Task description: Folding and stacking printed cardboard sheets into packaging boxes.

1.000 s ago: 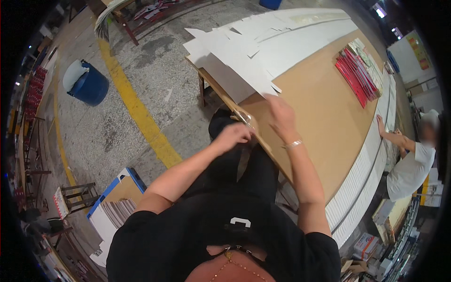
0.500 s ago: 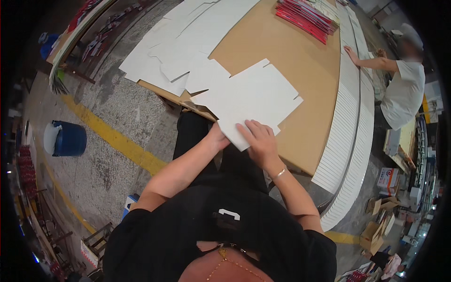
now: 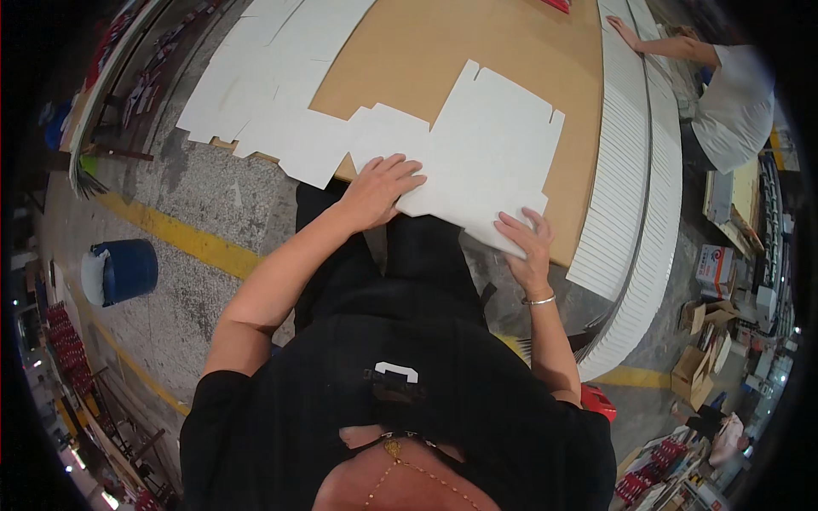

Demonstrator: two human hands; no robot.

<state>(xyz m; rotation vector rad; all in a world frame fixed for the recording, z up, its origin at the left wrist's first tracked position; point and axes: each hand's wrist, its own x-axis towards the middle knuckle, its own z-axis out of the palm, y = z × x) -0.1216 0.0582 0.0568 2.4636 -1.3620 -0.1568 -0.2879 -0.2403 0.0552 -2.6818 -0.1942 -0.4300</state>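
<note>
A flat white die-cut cardboard blank [image 3: 490, 149], notched along its edges and with tabs sticking out on its left side, lies on the brown desk [image 3: 443, 51] at the near edge, its lower corner overhanging toward the person. The left hand [image 3: 379, 189] rests palm down on the blank's left tab area, fingers [image 3: 407, 167] spread and flat, pressing rather than gripping; nothing is enclosed in it. The right hand [image 3: 527, 247] sits at the blank's lower right corner, its fingers laid on top of the sheet with the edge of the card just under the fingertips; whether the thumb is curled beneath the edge cannot be told. A thin bracelet [image 3: 538, 300] circles the right wrist. To the left of the blank, a spread of similar white blanks [image 3: 256, 94] overlaps along the desk's left edge and hangs over it. To the right, a long curved row of stacked white sheets [image 3: 635, 187] runs along the desk's far side. Beyond that row, another person in a white shirt [image 3: 733, 106] reaches 1 hand [image 3: 622, 30] onto the stack. On the grey floor at the left stands a blue bin [image 3: 128, 271], next to a yellow painted line [image 3: 183, 234]. Cardboard boxes [image 3: 707, 341] crowd the floor on the right.
</note>
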